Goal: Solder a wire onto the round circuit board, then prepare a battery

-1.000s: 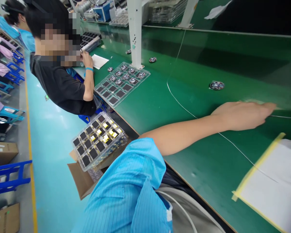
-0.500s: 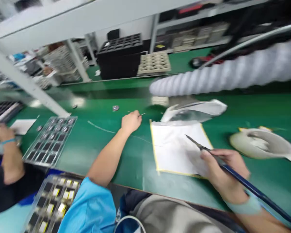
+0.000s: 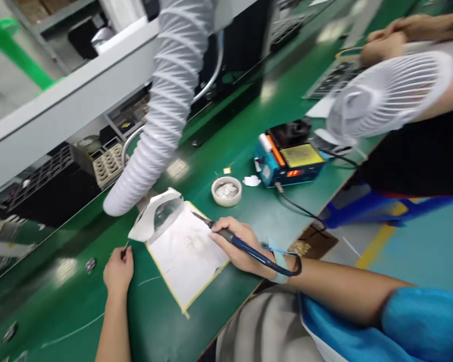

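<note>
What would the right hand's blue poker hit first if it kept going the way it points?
The right hand aims its soldering iron up and left over the white mat. Going straight on, the tip would probably reach the magnifying glass first, though how high it passes is hard to judge.

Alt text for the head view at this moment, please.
The right hand holds a soldering iron over a white mat on a green bench; the left hand pinches a thin wire. A ribbed hose, a magnifier and a soldering station stand behind.
</note>
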A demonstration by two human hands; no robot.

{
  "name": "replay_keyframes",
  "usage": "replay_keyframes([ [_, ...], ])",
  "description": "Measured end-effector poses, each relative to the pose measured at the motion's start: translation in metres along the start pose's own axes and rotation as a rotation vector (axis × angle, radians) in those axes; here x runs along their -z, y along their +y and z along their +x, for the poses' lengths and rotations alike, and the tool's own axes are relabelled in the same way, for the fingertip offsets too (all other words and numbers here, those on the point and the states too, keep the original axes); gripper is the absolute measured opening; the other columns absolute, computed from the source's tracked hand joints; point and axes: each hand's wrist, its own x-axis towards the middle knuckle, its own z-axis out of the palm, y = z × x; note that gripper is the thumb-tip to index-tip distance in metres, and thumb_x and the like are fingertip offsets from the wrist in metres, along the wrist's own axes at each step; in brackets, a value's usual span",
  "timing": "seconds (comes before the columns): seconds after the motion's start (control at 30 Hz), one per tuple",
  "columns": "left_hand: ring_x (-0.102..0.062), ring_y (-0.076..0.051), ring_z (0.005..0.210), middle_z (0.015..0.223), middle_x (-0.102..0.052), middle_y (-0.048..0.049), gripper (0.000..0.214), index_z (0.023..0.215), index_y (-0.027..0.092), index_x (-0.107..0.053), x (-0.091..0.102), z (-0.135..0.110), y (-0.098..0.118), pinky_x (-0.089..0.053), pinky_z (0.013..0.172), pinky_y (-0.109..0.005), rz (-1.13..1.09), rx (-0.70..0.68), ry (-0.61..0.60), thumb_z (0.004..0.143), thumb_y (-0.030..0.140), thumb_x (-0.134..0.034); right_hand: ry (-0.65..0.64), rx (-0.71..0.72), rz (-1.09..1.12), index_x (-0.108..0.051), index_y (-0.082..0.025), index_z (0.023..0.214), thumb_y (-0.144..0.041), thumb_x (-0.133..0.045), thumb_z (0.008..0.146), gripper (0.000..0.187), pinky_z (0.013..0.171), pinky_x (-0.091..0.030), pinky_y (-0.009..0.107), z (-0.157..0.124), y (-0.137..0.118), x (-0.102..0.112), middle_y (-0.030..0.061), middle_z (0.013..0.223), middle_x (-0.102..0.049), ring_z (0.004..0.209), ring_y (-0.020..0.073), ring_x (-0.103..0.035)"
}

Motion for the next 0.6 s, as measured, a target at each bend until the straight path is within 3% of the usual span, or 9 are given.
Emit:
replay_keyframes([
  [0.13,-0.081,-0.029,0.107,0.11,-0.088,-0.0011,0.041,0.115,0.028,-0.073,0.001,0.003,-0.003,-0.055,0.081,-0.034,-0.066,0.001,0.014,0.107,0.057,-0.044,0.202,0.064,0.013,-0.066,-0.039,0.107,-0.05,-0.066,0.108,0.011,0.071,-0.06,0.043,0.011,0.029,0.035,0.0002,0.089,-0.072,0.075,0.0257,-0.071],
  [0.2,-0.082,-0.033,0.105,0.11,-0.087,-0.0078,0.044,0.112,0.027,-0.072,0.003,0.003,-0.005,-0.058,0.08,-0.037,-0.094,-0.012,0.016,0.102,0.06,-0.047,0.27,0.076,-0.004,-0.066,-0.041,0.107,-0.053,-0.07,0.104,0.013,0.066,-0.058,0.045,0.014,0.046,0.045,0.0004,0.086,-0.071,0.072,0.0276,-0.069],
  [0.33,-0.082,-0.043,0.095,0.092,-0.084,-0.003,0.03,0.094,0.037,-0.067,-0.006,0.012,-0.017,-0.058,0.073,-0.046,-0.162,-0.01,0.055,0.085,0.063,-0.054,0.332,0.093,-0.047,-0.067,-0.043,0.112,-0.053,-0.07,0.102,0.014,0.059,-0.06,0.046,0.02,0.064,0.045,-0.0013,0.087,-0.076,0.07,0.0283,-0.073],
  [0.47,-0.077,-0.043,0.077,0.07,-0.074,0.0038,0.017,0.074,0.043,-0.061,-0.018,0.026,-0.023,-0.053,0.067,-0.048,-0.257,-0.014,0.143,0.07,0.059,-0.059,0.295,0.186,-0.054,-0.064,-0.044,0.105,-0.061,-0.072,0.096,0.02,0.055,-0.063,0.043,0.024,0.064,0.036,-0.0055,0.084,-0.079,0.063,0.0255,-0.075],
  [0.6,-0.076,-0.041,0.071,0.066,-0.071,0.0019,0.018,0.076,0.039,-0.061,-0.002,0.011,-0.008,-0.052,0.065,-0.046,-0.265,-0.091,0.155,0.078,0.058,-0.06,0.252,0.183,-0.039,-0.062,-0.041,0.107,-0.051,-0.072,0.098,0.016,0.056,-0.064,0.043,0.019,0.054,0.04,-0.0032,0.085,-0.08,0.064,0.0262,-0.077],
])
